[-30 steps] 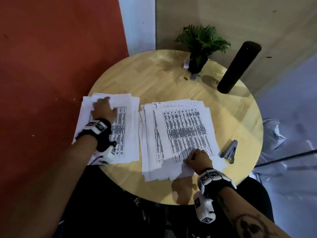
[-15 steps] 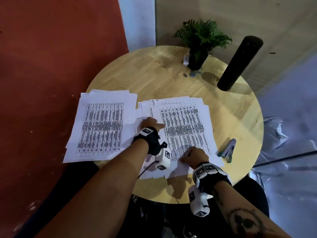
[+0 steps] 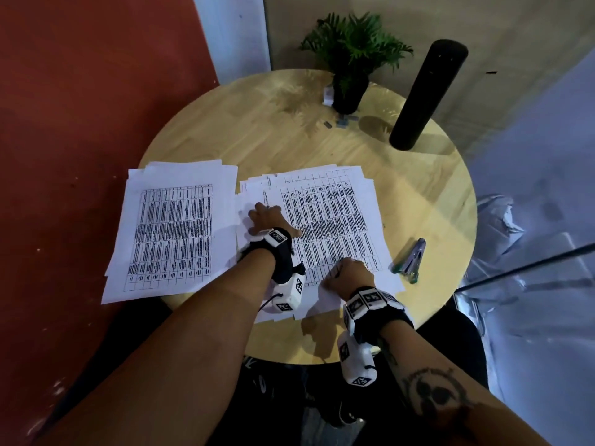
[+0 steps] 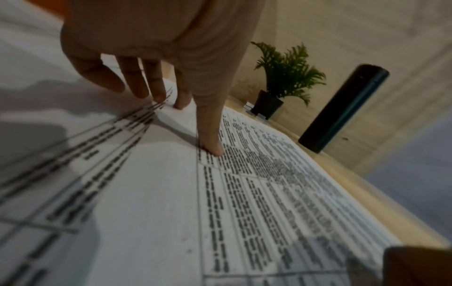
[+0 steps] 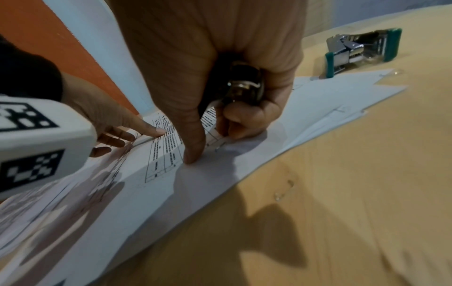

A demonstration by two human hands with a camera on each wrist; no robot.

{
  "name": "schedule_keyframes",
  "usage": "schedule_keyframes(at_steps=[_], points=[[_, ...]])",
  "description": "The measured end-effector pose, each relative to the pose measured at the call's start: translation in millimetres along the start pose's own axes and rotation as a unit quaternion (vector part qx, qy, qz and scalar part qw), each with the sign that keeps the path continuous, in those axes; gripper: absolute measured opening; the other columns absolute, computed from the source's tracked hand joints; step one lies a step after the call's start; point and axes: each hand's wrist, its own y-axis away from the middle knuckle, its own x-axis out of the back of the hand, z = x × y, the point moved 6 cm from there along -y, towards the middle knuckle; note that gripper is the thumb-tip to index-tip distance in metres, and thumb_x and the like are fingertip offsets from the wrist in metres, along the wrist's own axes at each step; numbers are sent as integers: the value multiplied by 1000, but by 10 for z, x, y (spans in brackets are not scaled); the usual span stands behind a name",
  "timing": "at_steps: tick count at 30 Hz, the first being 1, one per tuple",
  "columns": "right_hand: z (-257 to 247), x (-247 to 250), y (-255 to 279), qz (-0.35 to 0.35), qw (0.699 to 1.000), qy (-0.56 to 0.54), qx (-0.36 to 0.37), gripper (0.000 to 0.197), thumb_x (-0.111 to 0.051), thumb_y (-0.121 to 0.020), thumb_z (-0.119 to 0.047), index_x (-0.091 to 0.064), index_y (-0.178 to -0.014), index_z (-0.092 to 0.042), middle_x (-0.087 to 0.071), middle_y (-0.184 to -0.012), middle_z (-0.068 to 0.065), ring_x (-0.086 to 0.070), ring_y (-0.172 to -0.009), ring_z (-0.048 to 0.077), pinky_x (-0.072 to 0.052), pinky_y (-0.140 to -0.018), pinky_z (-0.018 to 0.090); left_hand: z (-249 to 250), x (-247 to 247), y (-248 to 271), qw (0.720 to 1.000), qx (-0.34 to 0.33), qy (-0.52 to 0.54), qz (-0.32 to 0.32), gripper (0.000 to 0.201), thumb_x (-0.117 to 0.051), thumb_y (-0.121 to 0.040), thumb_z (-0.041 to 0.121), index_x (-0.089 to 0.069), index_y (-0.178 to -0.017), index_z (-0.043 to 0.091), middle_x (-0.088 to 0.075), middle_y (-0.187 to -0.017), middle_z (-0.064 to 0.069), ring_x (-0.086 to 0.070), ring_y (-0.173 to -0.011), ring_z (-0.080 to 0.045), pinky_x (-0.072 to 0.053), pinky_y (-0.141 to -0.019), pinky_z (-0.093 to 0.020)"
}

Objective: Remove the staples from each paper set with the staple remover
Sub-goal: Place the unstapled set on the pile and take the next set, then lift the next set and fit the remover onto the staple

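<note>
Two piles of printed paper lie on the round wooden table [image 3: 257, 130]: a left stack [image 3: 174, 230] and a middle stack [image 3: 331, 217]. My left hand [image 3: 267, 217] presses flat on the middle stack's left part, fingers straight and spread [image 4: 210, 147]. My right hand [image 3: 349, 275] is at the near corner of the top set, and it grips a shiny metal staple remover [image 5: 244, 85] in its curled fingers. Its thumb [image 5: 193, 154] presses on the sheet. A small staple [image 5: 220, 145] shows in the paper just beyond the thumb.
A green and metal stapler [image 3: 410, 260] lies right of the middle stack. At the far edge stand a potted plant [image 3: 349, 69] and a black cylinder [image 3: 425, 94]. Loose bent staples [image 5: 283, 191] lie on the bare wood near the paper's edge.
My left hand left the left stack, crossed to the middle stack and now presses on it. The right hand stayed at the near corner.
</note>
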Motion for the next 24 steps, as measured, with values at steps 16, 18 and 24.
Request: schedule_keyframes(at_steps=[16, 18, 24], points=[[11, -34, -6, -4, 1000, -4, -2, 44, -64, -81, -35, -53, -118, -13, -50, -122, 13, -53, -112, 31, -45, -91, 35, -98, -74, -151, 949, 29, 311, 49, 115, -85, -68, 19, -6, -151, 13, -39, -148, -12, -32, -138, -30, -31, -111, -43], [15, -33, -6, -5, 1000, -2, -3, 43, -64, -82, -35, -53, -118, -13, -50, -123, 13, -53, -111, 31, -45, -91, 35, -91, -94, -197, 940, 38, 337, 21, 118, -85, -68, 22, -2, -151, 13, -41, -147, -11, -38, -136, -28, -37, -108, -41], [13, -36, 7, -7, 1000, -6, -1, 42, -61, -85, -34, -51, -119, -12, -48, -124, 13, -53, -111, 31, -44, -92, 35, -142, -37, -253, 987, 56, 150, 12, 117, -85, -64, 42, -11, -149, 10, -17, -151, -23, -19, -141, -39, -26, -112, -47]])
